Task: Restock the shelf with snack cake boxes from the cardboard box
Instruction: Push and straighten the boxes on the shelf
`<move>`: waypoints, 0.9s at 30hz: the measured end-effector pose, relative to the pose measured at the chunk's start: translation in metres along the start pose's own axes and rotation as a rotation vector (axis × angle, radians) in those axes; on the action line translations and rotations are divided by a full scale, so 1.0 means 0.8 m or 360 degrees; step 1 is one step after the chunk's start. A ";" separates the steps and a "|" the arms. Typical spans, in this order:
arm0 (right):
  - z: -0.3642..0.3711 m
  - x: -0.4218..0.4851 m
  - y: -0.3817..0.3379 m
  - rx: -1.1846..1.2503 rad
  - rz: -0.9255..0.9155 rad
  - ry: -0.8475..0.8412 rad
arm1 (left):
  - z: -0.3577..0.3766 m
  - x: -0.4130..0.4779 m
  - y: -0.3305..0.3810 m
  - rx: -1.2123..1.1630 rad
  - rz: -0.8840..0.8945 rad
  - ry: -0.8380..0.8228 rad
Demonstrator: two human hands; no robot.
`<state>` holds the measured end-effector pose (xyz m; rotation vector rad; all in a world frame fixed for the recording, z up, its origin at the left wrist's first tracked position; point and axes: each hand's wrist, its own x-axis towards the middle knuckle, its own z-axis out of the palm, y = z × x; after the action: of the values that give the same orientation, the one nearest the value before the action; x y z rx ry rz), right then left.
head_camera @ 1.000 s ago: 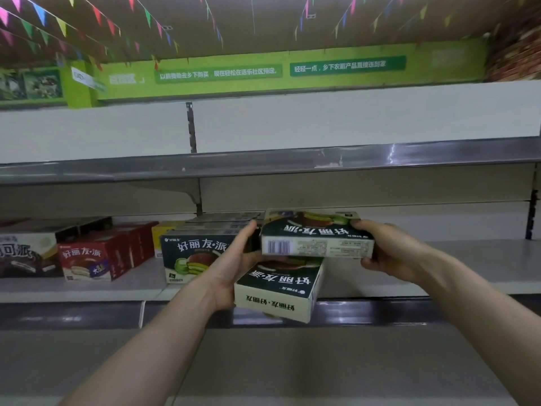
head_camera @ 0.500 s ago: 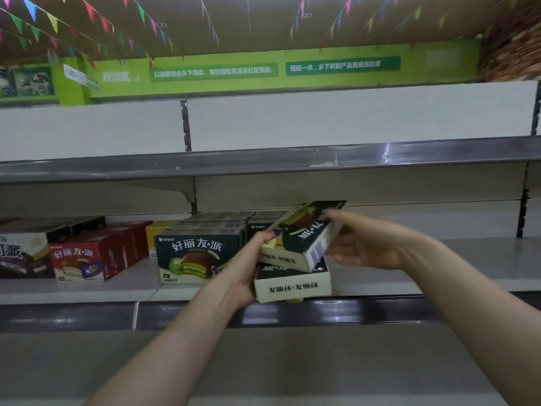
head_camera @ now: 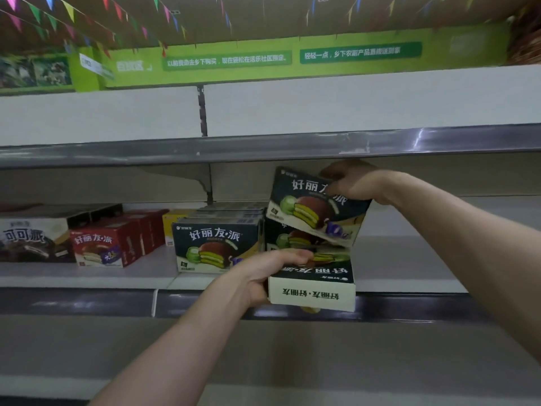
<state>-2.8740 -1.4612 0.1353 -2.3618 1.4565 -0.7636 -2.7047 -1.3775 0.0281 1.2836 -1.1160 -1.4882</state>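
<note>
Two dark green snack cake boxes are in hand above the shelf (head_camera: 409, 259) edge; the right hand (head_camera: 355, 183) grips the top of the upper box (head_camera: 310, 205), fingers curled over it, tilted face-out; the left hand (head_camera: 263, 273) clasps the lower box (head_camera: 313, 285), lying flat; both are just right of the shelved green box (head_camera: 213, 244), with red boxes (head_camera: 108, 244) further left.

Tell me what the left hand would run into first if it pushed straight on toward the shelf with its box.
Probably the third green box standing just behind it, under the tilted box that the right hand holds. The left hand grips its flat box at the shelf's front edge. Depth is hard to judge.
</note>
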 end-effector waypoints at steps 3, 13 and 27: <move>0.016 0.012 0.000 -0.0374 -0.0112 -0.0040 | -0.012 0.003 0.003 0.0054 0.0020 -0.0064; 0.089 0.028 0.015 -0.0578 -0.0202 0.0030 | -0.027 0.016 -0.004 -0.0116 -0.0017 -0.0022; 0.037 -0.039 0.032 0.0089 0.0265 -0.0293 | -0.018 0.005 0.018 -0.0091 -0.0057 -0.0111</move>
<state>-2.8878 -1.4470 0.0896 -2.1721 1.5089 -0.5233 -2.6900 -1.3858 0.0397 1.2263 -1.0925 -1.5910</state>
